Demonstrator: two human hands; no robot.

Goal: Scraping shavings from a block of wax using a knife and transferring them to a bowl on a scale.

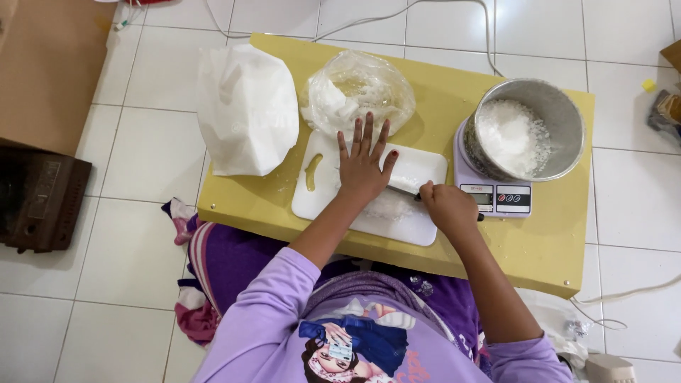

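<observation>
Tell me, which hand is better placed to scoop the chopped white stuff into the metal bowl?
Probably the right hand. It grips the knife and sits nearest the metal bowl on the scale. The left hand lies flat on the white cutting board, farther from the bowl.

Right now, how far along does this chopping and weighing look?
Done: the metal bowl on the kitchen scale already holds a heap of white pieces. In hand: the left hand lies flat over the knife blade on the white cutting board, the right hand grips the knife handle, with a little white material under the blade. Left: more white material in the clear plastic bag.
</observation>
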